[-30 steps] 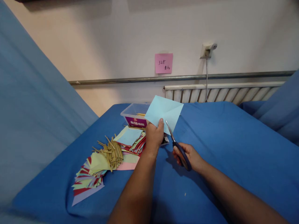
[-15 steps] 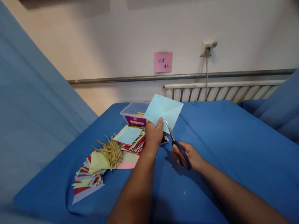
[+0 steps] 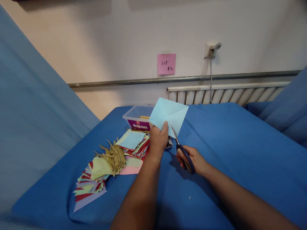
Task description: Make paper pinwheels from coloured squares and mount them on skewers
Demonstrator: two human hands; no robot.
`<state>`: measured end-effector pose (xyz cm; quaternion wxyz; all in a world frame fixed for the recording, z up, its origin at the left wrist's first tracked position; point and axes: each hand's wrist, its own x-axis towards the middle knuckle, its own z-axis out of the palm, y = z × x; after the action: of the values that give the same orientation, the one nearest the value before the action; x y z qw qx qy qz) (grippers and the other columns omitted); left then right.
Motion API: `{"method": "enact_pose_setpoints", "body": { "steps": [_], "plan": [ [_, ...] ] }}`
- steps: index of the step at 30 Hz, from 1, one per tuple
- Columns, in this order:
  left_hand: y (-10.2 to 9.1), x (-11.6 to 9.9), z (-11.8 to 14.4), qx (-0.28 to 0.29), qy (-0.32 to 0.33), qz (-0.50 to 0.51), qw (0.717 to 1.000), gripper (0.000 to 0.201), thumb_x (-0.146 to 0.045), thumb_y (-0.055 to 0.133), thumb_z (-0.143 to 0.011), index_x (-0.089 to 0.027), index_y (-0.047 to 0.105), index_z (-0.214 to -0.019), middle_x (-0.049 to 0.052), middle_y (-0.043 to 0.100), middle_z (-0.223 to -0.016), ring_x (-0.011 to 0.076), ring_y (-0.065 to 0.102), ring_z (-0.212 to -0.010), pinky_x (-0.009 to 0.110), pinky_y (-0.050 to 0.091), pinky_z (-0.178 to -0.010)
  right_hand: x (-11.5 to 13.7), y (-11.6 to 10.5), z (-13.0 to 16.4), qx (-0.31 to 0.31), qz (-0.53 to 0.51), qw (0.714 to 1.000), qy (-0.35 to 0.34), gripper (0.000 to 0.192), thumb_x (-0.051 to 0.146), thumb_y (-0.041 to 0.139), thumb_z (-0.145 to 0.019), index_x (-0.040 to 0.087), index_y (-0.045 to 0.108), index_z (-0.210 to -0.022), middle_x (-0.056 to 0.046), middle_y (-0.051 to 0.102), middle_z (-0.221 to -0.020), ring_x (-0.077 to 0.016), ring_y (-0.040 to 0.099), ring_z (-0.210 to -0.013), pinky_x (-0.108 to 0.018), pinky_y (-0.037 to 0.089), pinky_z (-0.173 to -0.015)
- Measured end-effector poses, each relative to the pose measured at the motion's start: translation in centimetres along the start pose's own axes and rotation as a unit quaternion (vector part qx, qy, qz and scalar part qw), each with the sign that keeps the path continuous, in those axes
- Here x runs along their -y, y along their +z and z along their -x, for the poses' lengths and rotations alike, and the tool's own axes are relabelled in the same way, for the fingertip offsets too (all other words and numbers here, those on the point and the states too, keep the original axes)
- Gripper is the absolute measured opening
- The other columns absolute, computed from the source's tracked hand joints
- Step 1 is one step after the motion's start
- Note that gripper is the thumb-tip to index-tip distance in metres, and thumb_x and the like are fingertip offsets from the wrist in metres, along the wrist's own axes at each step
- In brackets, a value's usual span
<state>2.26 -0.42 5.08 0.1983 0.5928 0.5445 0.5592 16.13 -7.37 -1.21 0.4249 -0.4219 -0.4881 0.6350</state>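
My left hand [image 3: 157, 140] pinches the lower corner of a light blue paper square [image 3: 169, 115] and holds it upright above the blue-covered table [image 3: 227, 150]. My right hand [image 3: 192, 158] grips blue-handled scissors [image 3: 180, 146]; their blades point up and touch the paper's lower right edge, just right of my left thumb. The blades look nearly closed.
A heap of coloured paper pieces [image 3: 96, 179] and a bundle of thin wooden sticks [image 3: 114, 156] lie to the left. A clear plastic box [image 3: 137, 118] with a purple label stands behind my left hand. A radiator [image 3: 225, 94], a pink note [image 3: 166, 64] and a blue partition [image 3: 35, 105] border the table.
Almost nothing has changed. Both hands keep their hold on the paper and the scissors; the view shifted slightly.
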Motion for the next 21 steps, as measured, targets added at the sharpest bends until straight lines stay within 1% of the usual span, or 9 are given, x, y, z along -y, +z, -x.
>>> {"method": "enact_pose_setpoints", "body": {
  "steps": [7, 13, 17, 21],
  "plan": [
    [0.04, 0.11, -0.02, 0.000, 0.005, -0.005, 1.000, 0.032, -0.037, 0.056, -0.085, -0.014, 0.071, -0.101, 0.012, 0.074, -0.101, 0.0261, 0.068, -0.098, 0.035, 0.049, -0.090, 0.21, 0.24, 0.02, -0.012, -0.003, 1.000, 0.006, 0.042, 0.057, 0.066, -0.075, 0.017, 0.055, -0.074, 0.003, 0.054, -0.059, -0.0077, 0.049, -0.042, -0.021, 0.037, -0.039],
    [0.03, 0.10, 0.02, -0.002, 0.011, -0.006, 1.000, 0.032, -0.038, 0.056, -0.085, -0.013, 0.071, -0.100, 0.012, 0.074, -0.099, 0.0260, 0.068, -0.097, 0.035, 0.049, -0.090, 0.40, 0.32, 0.07, -0.012, 0.011, 1.000, 0.009, 0.047, 0.063, 0.065, -0.074, 0.017, 0.054, -0.073, 0.003, 0.053, -0.057, -0.0086, 0.050, -0.041, -0.021, 0.038, -0.038],
    [0.01, 0.09, 0.03, 0.002, 0.003, -0.005, 1.000, 0.033, -0.039, 0.056, -0.086, -0.013, 0.071, -0.099, 0.012, 0.074, -0.099, 0.0266, 0.068, -0.096, 0.036, 0.049, -0.090, 0.40, 0.29, 0.11, -0.010, 0.018, 1.000, 0.003, 0.050, 0.067, 0.063, -0.073, 0.017, 0.053, -0.073, 0.003, 0.053, -0.058, -0.0083, 0.049, -0.041, -0.021, 0.038, -0.038],
    [0.02, 0.09, 0.02, 0.002, 0.006, -0.005, 1.000, 0.032, -0.039, 0.056, -0.086, -0.014, 0.071, -0.099, 0.012, 0.074, -0.099, 0.0260, 0.068, -0.096, 0.035, 0.049, -0.089, 0.60, 0.34, 0.19, -0.014, 0.024, 1.000, 0.007, 0.051, 0.067, 0.063, -0.073, 0.017, 0.053, -0.073, 0.003, 0.053, -0.057, -0.0079, 0.049, -0.041, -0.021, 0.039, -0.038]
  ]
}}
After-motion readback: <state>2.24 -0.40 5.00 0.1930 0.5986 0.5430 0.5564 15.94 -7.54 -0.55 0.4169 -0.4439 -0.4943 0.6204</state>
